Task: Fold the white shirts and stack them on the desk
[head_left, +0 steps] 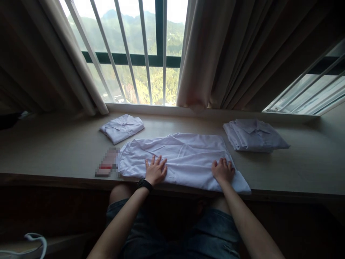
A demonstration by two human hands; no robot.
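Pressing flat on the white shirt (183, 158) spread across the worktop (67, 151), the left hand (155, 171) lay with fingers spread, while the right hand (222, 170) rested open, fingers together.

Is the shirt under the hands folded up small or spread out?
Spread out: the shirt lies wide and flat, unlike the small folded shirt behind it.

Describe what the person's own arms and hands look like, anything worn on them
Both forearms are bare, with no sleeves showing. The left hand has a black watch with a dark band on its wrist. The right hand and its wrist carry nothing: no watch, no gloves. No rings can be made out on either hand.
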